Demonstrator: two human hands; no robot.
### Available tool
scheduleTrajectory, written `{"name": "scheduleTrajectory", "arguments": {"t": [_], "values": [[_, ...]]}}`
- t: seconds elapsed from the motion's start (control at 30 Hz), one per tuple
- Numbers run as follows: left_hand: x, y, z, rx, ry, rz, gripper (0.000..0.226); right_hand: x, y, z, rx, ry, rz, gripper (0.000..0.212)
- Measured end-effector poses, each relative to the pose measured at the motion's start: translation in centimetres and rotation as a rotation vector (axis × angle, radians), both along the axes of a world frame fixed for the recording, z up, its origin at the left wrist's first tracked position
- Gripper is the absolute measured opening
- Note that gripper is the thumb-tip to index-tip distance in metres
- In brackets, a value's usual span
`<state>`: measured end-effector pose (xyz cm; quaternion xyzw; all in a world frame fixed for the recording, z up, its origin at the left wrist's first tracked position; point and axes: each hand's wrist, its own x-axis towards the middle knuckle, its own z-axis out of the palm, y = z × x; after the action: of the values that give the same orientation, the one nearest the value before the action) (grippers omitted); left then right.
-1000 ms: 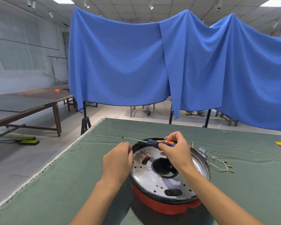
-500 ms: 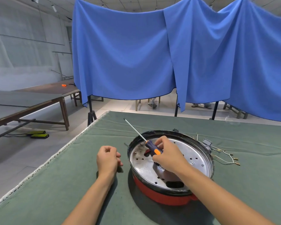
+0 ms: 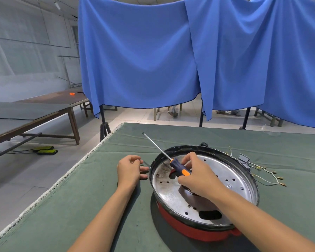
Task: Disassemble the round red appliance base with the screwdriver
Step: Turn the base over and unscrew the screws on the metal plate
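My right grip is clasping the screwdriver handle over the red appliance base sitting on the green bench, shaft pointing up-left, my left grip is resting loosely curled, holding nothing, just beside the base.

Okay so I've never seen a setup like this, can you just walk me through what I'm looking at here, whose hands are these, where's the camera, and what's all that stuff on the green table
There is no machine here: a person is working with bare hands, and the single picture comes from a wide-angle camera worn on their head, looking forward and down.

On the green cloth-covered table sits a round red appliance base, with a shiny metal plate full of holes facing up. To its right lie some loose wires with small metal ends.

The right hand grips a screwdriver by its dark blue and orange handle. Its thin shaft points up and away to the left, so the tip is not on any screw.

The left hand rests on the cloth beside the base, fingers loosely curled; whether it holds something small I cannot tell.

Behind hangs a blue curtain on stands.
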<state>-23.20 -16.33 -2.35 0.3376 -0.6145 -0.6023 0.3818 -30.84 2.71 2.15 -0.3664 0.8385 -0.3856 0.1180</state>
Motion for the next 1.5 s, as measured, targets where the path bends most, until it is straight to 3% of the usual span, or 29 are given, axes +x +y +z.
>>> {"name": "scheduleTrajectory", "arguments": {"t": [0.23,0.37,0.67,0.7,0.73,0.83,0.9,0.97,1.07,1.17,1.3,1.4,1.5], "values": [[-1.3,-1.8,-0.4,-0.16,-0.123,0.052,0.011,-0.1,0.0,0.0,0.002,-0.021,0.0,0.035],[-1.1,-2.4,-0.3,-0.437,-0.417,0.156,0.01,-0.1,0.0,0.0,-0.003,-0.025,-0.005,0.035],[-0.8,-2.5,0.1,-0.518,-0.664,0.13,0.013,-0.1,0.0,0.1,0.002,-0.035,-0.004,0.035],[-0.8,-2.5,0.1,-0.531,-0.698,0.14,0.024,-0.1,0.0,0.1,0.003,-0.035,-0.004,0.035],[-0.8,-2.5,0.2,-0.531,-0.723,0.136,0.018,-0.1,0.0,0.1,0.002,-0.036,-0.005,0.035],[-0.6,-2.4,0.3,-0.517,-0.731,0.159,0.019,-0.1,0.0,0.1,-0.001,-0.043,-0.007,0.035],[-0.2,-2.2,0.3,-0.505,-0.719,0.143,0.034,-0.2,0.0,0.1,-0.001,-0.046,-0.007,0.035],[0.2,-2.1,0.8,-0.457,-0.641,0.14,0.04,-0.2,0.1,0.2,0.002,-0.049,-0.009,0.034],[1.0,-1.1,2.5,-0.434,-0.466,0.174,0.032,-0.1,0.1,0.3,-0.006,-0.054,-0.017,0.034],[1.3,0.9,4.9,-0.595,-0.35,0.141,0.027,-0.1,0.4,0.7,-0.04,-0.06,-0.031,0.03],[1.2,4.9,7.4,-0.844,-0.298,-0.068,0.033,0.1,0.8,1.5,-0.213,-0.089,-0.094,0.024],[0.7,6.7,7.7,-0.849,-0.373,-0.29,0.037,0.5,1.4,2.3,-0.366,-0.204,-0.134,0.021],[0.4,6.7,7.4,-0.882,-0.416,-0.315,0.038,0.6,2.6,3.0,-0.44,-0.238,-0.148,0.02]]}}
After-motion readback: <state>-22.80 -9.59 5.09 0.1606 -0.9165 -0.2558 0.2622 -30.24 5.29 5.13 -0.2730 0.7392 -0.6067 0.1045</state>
